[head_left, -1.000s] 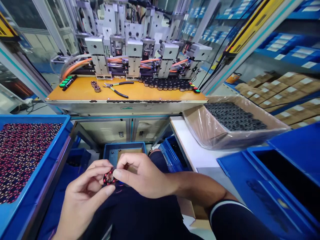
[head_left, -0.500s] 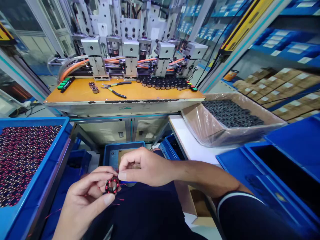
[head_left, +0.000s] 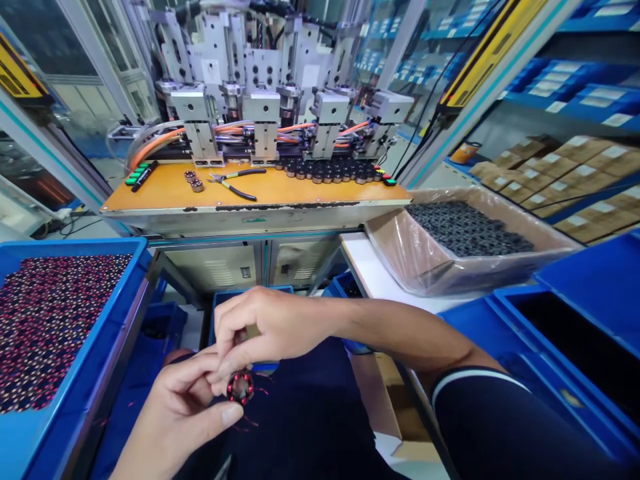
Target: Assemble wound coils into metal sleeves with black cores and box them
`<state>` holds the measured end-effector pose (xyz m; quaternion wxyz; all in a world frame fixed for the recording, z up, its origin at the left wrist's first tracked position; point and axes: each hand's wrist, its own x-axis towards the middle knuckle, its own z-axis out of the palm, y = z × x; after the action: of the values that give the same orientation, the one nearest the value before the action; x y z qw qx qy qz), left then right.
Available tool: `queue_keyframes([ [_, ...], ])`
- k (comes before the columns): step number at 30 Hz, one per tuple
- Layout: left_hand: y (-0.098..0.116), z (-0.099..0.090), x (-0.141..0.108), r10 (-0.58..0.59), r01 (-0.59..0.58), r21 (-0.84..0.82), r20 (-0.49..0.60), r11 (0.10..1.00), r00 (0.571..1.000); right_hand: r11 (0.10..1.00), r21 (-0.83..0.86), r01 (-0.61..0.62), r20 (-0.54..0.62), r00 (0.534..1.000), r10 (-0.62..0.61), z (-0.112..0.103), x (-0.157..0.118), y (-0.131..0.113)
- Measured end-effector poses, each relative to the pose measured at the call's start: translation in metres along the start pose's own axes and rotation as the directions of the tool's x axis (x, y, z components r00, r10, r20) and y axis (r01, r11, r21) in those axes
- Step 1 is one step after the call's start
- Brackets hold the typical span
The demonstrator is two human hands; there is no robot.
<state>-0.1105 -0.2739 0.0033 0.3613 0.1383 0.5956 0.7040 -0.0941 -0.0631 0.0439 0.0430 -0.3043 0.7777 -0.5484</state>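
Observation:
A small ring-shaped motor stator [head_left: 241, 387] with red wire windings is held above my lap, and thin loose wire ends stick out from its right side. My left hand [head_left: 183, 403] is closed around the stator's left edge, thumb below and fingers above. Over it, my right hand [head_left: 277, 328] is pinched, its fingertips meeting the left fingers at the stator's upper left. What lies between the right fingertips is hidden.
To the left stands a blue bin [head_left: 75, 363] of wound stators. Ahead, an orange worktop [head_left: 290, 193] carries cutting pliers [head_left: 237, 183], two stators [head_left: 196, 185], markers and rows of dark parts below a machine. At right is a plastic-lined box [head_left: 430, 270] of dark parts.
My right hand has moved left, to the top of my left fingers. The stator has shifted right and slightly down in the view, still in my left hand.

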Motion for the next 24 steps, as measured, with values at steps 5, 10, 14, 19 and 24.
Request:
queue_keyframes([
  [5, 0.005, 0.007, -0.006, 0.098, -0.098, 0.006, -0.192, 0.995, 0.977, 0.961, 0.068, -0.267, -0.217, 0.936, 0.276, 0.009, -0.009, -0.010],
  [10, 0.001, 0.001, -0.003, 0.143, -0.129, 0.072, -0.243, 0.989, 0.959, 0.846, 0.221, -0.485, -0.174, 0.834, 0.523, 0.011, -0.015, -0.025],
  [14, 0.000, 0.001, -0.001, 0.149, -0.130, 0.096, -0.222, 0.987, 0.964, 0.828, 0.129, -0.546, -0.112, 0.822, 0.559, 0.008, -0.012, -0.035],
  [19, -0.003, -0.003, 0.000, 0.117, -0.112, 0.042, -0.167, 0.993, 0.979, 0.866, 0.016, -0.499, -0.104, 0.861, 0.498, 0.007, -0.010, -0.040],
  [24, -0.009, -0.012, 0.009, 0.181, -0.176, -0.085, 0.055, 0.981, 0.982, 0.892, 0.032, -0.450, -0.122, 0.884, 0.450, 0.013, -0.015, -0.037],
])
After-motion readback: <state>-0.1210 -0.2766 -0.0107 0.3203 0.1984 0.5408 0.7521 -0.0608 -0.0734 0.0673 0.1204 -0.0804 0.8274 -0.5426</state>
